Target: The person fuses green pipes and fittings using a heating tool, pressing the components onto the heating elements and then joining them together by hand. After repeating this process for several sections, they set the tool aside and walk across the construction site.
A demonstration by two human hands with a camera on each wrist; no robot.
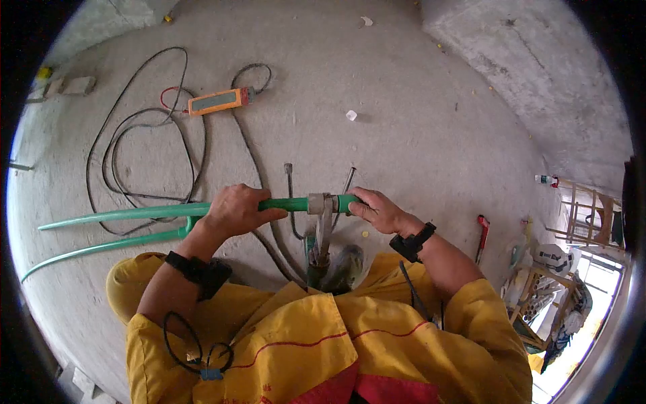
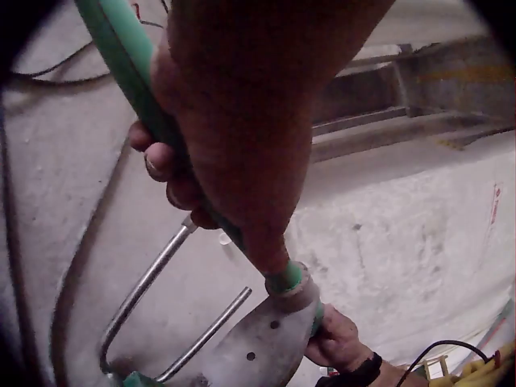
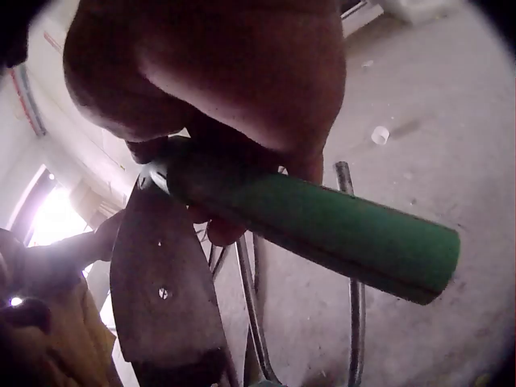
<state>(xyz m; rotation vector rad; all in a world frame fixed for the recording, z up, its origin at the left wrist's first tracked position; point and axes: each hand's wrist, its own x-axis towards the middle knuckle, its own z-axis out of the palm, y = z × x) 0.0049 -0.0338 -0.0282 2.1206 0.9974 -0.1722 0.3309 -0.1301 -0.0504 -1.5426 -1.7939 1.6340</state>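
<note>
A long green plastic pipe (image 1: 128,213) is gripped by my left hand (image 1: 235,210), with the fingers wrapped under it in the left wrist view. Its right end meets a round metal die (image 1: 316,203) on the flat metal plate (image 2: 262,343) of a pipe welding tool, which stands upright in front of me. On the plate's other side, my right hand (image 1: 380,210) grips a short green pipe piece (image 3: 363,234), its free end sticking out past the fingers in the right wrist view. Bent metal rods (image 1: 289,182) rise beside the tool.
A second green pipe (image 1: 108,248) runs below the first at left. An orange and grey box (image 1: 215,102) with looped black cable (image 1: 87,161) lies on the concrete floor. A red-handled tool (image 1: 483,232) lies at right, near a wooden frame (image 1: 528,303). A shoe (image 1: 346,266) is beside the welding tool.
</note>
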